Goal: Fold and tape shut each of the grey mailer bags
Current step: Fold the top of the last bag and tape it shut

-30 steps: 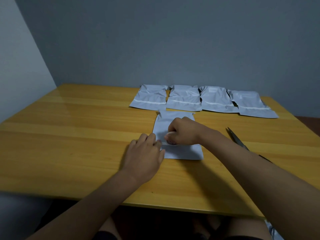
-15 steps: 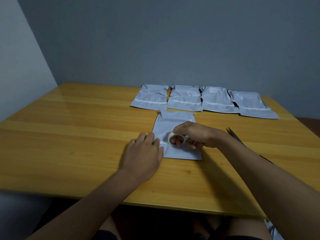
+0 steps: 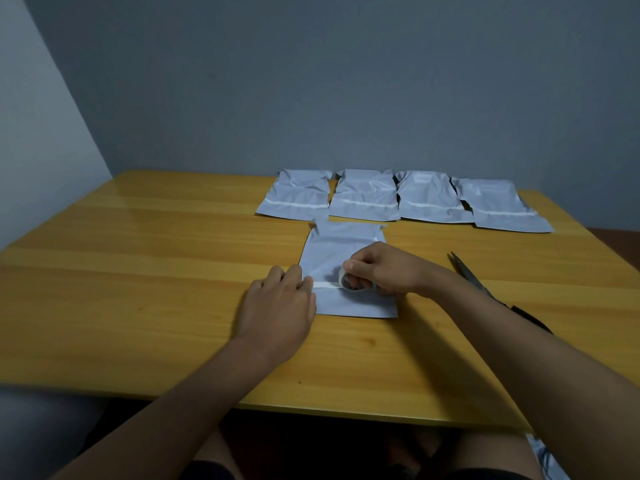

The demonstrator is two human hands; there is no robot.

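A folded grey mailer bag [image 3: 346, 247] lies flat in the middle of the wooden table [image 3: 138, 289]. My right hand [image 3: 384, 268] grips a small roll of white tape [image 3: 353, 284] standing on the bag. A strip of tape [image 3: 325, 285] runs from the roll leftward across the bag. My left hand [image 3: 280, 306] rests at the bag's left edge, its fingertips pressing the strip's free end down. Several grey mailer bags [image 3: 370, 197] with white tape bands lie in a row behind.
Scissors [image 3: 467, 271] lie on the table to the right, partly hidden behind my right forearm. A grey wall stands just behind the table. Part of another grey bag [image 3: 547, 459] shows below the table's front edge at the lower right.
My right hand has drawn the tape roll rightward across the bag, unrolling a strip. My left hand has stayed on the bag's left edge, holding the tape end.
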